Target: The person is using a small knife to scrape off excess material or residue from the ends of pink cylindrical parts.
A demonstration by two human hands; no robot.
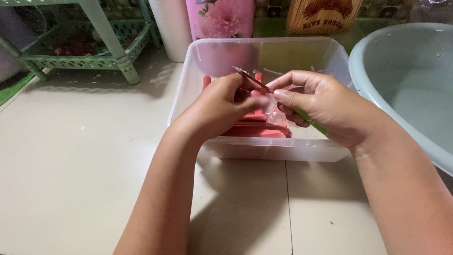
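Head view.

1. Left hand (222, 106): raised over the tub, fingers curled and pressed together on a small clear wrapper (270, 101). It also touches the blade.

2. Right hand (321, 106): thumb and forefinger pinch the wrapper from the other side. The lower fingers close round a green handle (311, 122); whether this belongs to the blade cannot be told.

3. Blade (252, 79): thin, dark, slanting up and left from between the two hands, its tip above the left thumb. It looks like a small knife or scissors; which one is unclear.

4. Wrapper: held between both hands above the middle of the tub, touching the blade. Contents too small to tell. Judged state: it appears only partly opened, the cut begun and not finished.

5. Tub (188, 71): clear plastic, rectangular, open-topped, standing on the floor (85, 156) just ahead of the forearms.

6. Red items (257, 128): flat, stacked in the tub bottom, below the hands, mostly hidden by them. Nothing shows how many are handled or left.

7. Basin (377, 61): pale grey-green, round, at the right edge of the floor, just beside the tub, wet inside.

8. Rack (113, 52): light green plastic, far left corner, well apart from the tub.

9. Pink floral container (219, 19), white cylinder (170, 28) and brown packet (323, 14): in a row along the far edge, behind the tub.
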